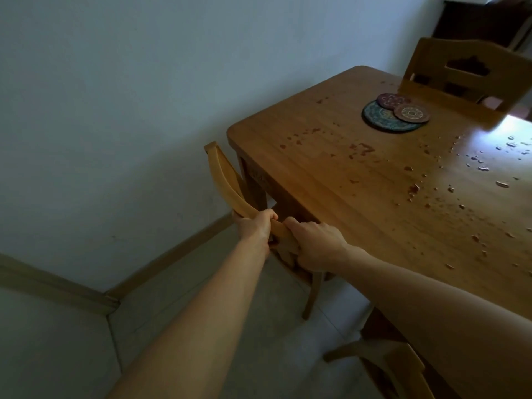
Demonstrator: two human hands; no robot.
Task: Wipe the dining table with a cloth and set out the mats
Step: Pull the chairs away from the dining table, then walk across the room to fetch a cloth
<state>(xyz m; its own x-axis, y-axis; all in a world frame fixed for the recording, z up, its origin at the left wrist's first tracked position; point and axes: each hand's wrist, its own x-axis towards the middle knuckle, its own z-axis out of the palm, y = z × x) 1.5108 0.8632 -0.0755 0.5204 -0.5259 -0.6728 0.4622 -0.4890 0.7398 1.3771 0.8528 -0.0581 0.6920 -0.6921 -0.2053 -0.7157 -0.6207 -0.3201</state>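
Two-handed grip on the chair (227, 191) at the counter (331, 174) end, left hand (254, 227) and right hand (316, 246) both curled round its top rail. Three round mats (394, 113) piled on the counter's far side.

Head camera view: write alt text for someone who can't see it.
The left hand and right hand grip the top rail of a wooden chair at the end of a dining table. The tabletop is spattered with droplets, and two small round mats lie on a larger one near its far side.
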